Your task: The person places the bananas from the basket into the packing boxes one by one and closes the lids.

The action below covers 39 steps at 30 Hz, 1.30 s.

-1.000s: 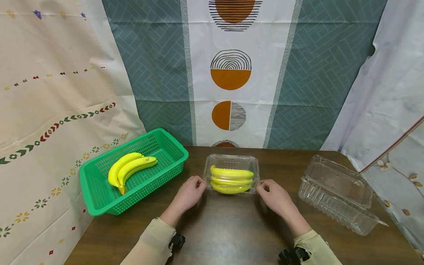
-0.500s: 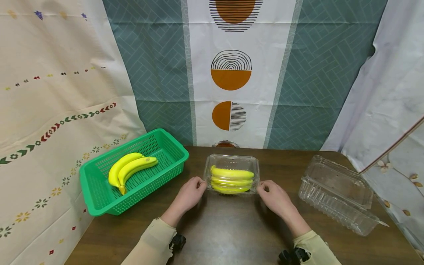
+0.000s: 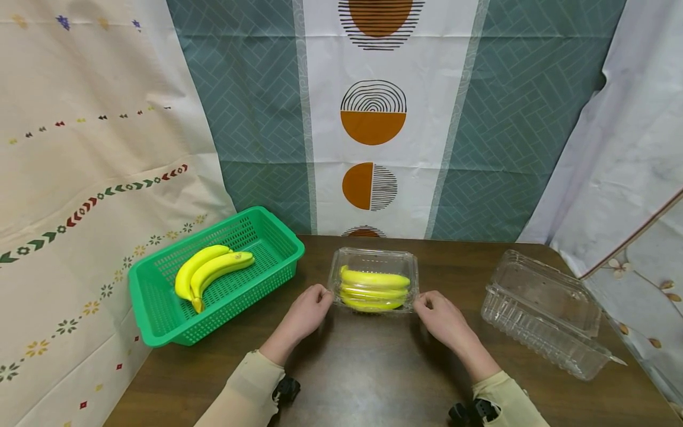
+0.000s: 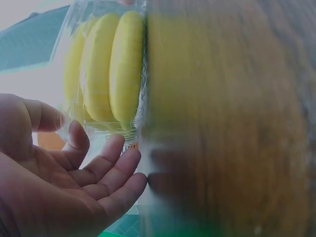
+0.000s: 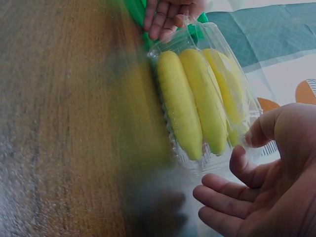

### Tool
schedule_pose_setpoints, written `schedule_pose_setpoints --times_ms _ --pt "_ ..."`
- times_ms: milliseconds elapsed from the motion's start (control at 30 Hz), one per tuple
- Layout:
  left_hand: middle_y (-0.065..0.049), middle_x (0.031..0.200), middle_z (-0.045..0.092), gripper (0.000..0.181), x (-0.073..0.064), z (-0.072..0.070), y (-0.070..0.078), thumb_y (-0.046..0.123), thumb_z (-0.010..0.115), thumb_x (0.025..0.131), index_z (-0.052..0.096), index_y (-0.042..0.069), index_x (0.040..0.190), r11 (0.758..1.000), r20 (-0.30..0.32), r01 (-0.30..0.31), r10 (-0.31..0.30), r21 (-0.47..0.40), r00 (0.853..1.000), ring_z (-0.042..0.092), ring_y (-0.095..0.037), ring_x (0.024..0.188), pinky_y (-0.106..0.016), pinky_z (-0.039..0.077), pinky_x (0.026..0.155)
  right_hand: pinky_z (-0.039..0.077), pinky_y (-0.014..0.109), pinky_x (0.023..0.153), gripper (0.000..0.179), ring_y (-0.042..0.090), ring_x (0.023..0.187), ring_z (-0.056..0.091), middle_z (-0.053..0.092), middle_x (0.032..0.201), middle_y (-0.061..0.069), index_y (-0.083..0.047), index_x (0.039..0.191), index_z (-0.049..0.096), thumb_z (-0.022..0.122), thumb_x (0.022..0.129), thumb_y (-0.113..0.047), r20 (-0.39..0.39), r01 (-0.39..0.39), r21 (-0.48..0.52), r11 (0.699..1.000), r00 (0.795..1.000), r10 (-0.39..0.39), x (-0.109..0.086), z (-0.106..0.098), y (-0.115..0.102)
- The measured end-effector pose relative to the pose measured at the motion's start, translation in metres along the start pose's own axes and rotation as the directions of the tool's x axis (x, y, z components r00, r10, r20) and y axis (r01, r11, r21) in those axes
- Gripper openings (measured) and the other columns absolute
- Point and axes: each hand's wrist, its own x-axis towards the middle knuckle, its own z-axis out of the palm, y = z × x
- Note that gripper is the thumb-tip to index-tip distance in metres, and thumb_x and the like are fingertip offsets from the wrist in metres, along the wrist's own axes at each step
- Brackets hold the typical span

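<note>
A clear plastic clamshell box [image 3: 373, 258] sits on the table with several yellow bananas [image 3: 373, 280] inside, its lid down over them. My left hand [image 3: 306, 311] pinches the box's near left corner between thumb and index finger. At the opposite near corner, my right hand [image 3: 444, 317] pinches the rim the same way. In the left wrist view, the other fingers of the left hand [image 4: 74, 168] spread loosely below the box. The right wrist view shows the right hand [image 5: 266, 177] in a like pose, with bananas [image 5: 180, 106] behind the clear wall.
A green plastic basket [image 3: 277, 249] holding two bananas [image 3: 213, 273] stands on the left. On the right lies a second clear clamshell box [image 3: 539, 320], its lid raised back. Patterned cloths hang behind and beside the brown table [image 3: 368, 379].
</note>
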Motion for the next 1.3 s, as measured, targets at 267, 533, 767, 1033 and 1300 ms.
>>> schedule_pose_setpoints --times_ms 267,533,767,1033,1300 --pt "-0.004 0.086 0.053 0.021 -0.0008 -0.0004 0.0010 0.020 0.055 0.108 0.057 0.012 0.088 1.000 -0.005 -0.015 0.015 0.004 1.000 0.052 -0.020 0.077 -0.037 0.044 0.069 0.048 0.042 0.084 0.023 0.025 0.101 0.060 0.066 0.118 0.008 -0.013 0.089 0.061 0.054 0.108 -0.024 0.031 0.010 -0.015 1.000 0.999 -0.009 -0.0004 -0.0011 -0.0013" --pt "-0.004 0.085 0.052 0.022 -0.0013 -0.0002 0.0001 0.019 0.055 0.108 0.055 0.012 0.087 1.000 0.001 -0.010 0.010 -0.006 1.000 0.051 -0.020 0.076 -0.036 0.044 0.067 0.042 0.039 0.077 0.020 0.021 0.090 0.053 0.058 0.104 0.005 -0.012 0.092 0.057 0.053 0.109 -0.023 0.051 0.011 0.002 1.000 0.999 -0.011 -0.0011 -0.0017 -0.0012" --pt "-0.005 0.085 0.052 0.023 -0.0015 0.0002 -0.0011 0.018 0.056 0.108 0.055 0.012 0.087 1.000 0.007 -0.010 0.010 -0.017 1.000 0.050 -0.021 0.076 -0.036 0.043 0.067 0.042 0.039 0.078 0.021 0.021 0.091 0.053 0.058 0.104 0.004 -0.012 0.093 0.057 0.054 0.110 -0.023 0.053 0.022 0.013 1.000 0.998 -0.022 -0.0015 -0.0016 -0.0008" --pt "-0.006 0.088 0.051 0.022 -0.0015 0.0007 -0.0019 0.018 0.056 0.109 0.054 0.011 0.088 1.000 0.022 -0.011 0.012 -0.028 1.000 0.049 -0.021 0.078 -0.037 0.043 0.067 0.041 0.039 0.076 0.022 0.021 0.088 0.051 0.055 0.103 0.005 -0.011 0.091 0.053 0.053 0.111 -0.022 0.063 0.017 0.025 1.000 0.998 -0.018 -0.0026 -0.0028 -0.0005" --pt "-0.006 0.087 0.051 0.024 -0.0030 -0.0010 0.0002 0.016 0.056 0.109 0.053 0.010 0.086 0.999 0.029 -0.021 0.022 -0.039 0.999 0.049 -0.022 0.077 -0.037 0.043 0.068 0.040 0.038 0.074 0.024 0.022 0.084 0.049 0.052 0.097 0.006 -0.011 0.088 0.051 0.053 0.110 -0.020 0.059 0.016 0.033 0.999 0.998 -0.018 -0.0024 -0.0031 0.0006"
